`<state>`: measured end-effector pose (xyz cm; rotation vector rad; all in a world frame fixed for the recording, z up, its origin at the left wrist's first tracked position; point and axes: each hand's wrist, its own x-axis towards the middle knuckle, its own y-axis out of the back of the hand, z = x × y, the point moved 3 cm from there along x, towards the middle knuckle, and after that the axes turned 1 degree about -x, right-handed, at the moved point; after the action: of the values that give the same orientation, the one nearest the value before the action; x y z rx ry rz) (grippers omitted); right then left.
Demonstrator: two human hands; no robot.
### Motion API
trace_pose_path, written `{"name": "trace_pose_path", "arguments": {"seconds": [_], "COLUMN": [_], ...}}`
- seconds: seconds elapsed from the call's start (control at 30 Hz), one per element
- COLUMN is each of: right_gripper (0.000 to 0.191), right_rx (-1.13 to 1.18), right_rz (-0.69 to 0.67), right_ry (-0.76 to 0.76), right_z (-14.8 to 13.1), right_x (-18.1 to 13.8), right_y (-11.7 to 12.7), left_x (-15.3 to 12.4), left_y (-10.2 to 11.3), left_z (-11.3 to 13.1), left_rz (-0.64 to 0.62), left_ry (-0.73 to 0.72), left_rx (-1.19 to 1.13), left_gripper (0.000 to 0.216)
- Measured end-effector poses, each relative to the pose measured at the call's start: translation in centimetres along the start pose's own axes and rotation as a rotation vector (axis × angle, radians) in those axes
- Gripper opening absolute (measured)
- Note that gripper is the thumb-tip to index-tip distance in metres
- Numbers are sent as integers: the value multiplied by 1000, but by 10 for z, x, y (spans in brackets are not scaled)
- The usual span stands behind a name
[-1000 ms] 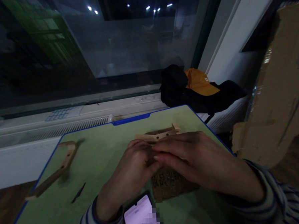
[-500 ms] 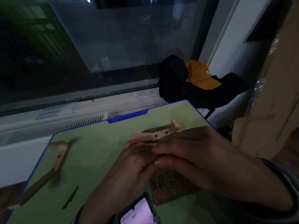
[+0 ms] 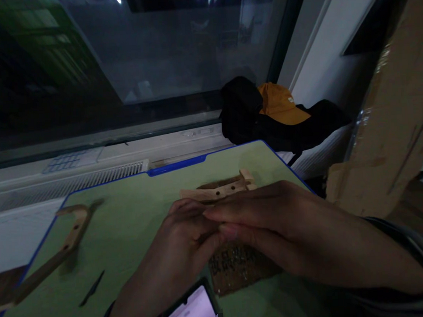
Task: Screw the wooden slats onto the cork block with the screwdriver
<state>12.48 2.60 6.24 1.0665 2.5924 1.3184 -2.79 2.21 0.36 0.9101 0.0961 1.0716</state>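
My left hand [image 3: 182, 238] and my right hand [image 3: 278, 221] are together over the middle of the green board. The right fingers lie across the left ones, and the two thumbs meet. Both hands are closed, their fingers partly curled under; whatever they hold, if anything, is hidden. Beneath them lies a brown cardboard piece [image 3: 235, 275] with dark handwriting and a shiny surface, partly covered. Just beyond the fingers lie pale wooden pieces [image 3: 208, 194], one with two dark holes. A phone [image 3: 193, 311] with a lit screen lies by my left wrist.
A bent wooden piece with holes [image 3: 69, 241] lies at the left of the green, blue-edged board [image 3: 129, 215], near a thin dark sliver [image 3: 92, 288]. Behind are a window and a radiator [image 3: 102, 176]. An orange cap [image 3: 281, 105] rests on black cloth; a large cardboard box [image 3: 384, 135] stands right.
The view has shifted slightly, so the board and its things sit a little further left. My right fingertips reach slightly further over my left hand; both hands stay together.
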Motion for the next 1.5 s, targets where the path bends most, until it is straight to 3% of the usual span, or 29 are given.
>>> {"name": "trace_pose_path", "arguments": {"seconds": [0.27,0.47,0.63,0.8,1.03,1.23,1.5], "right_gripper": [15,20,26,19,13,14,17], "right_rx": [-139,-178,-77,-65,-131,-143,-33], "right_rz": [47,51,56,73,88,78,41], "right_ry": [-77,-49,-3,56,-16,-39,-21], "right_z": [3,3,4,5,3,5,4], "right_x": [1,2,1,-3,-2,-1,-4], "right_y": [0,-2,-1,3,3,1,2], "left_x": [-2,-2,0,1,-2,-1,0], "left_y": [-2,0,2,1,-2,2,2], "left_z": [-5,-5,0,0,-5,-2,1], "left_rz": [-122,-27,17,-24,-117,-45,-17], "left_ry": [8,84,67,33,-6,40,25], "left_rx": [19,125,138,92,-21,139,123], "left_gripper": [24,11,14,15,20,10,15]}}
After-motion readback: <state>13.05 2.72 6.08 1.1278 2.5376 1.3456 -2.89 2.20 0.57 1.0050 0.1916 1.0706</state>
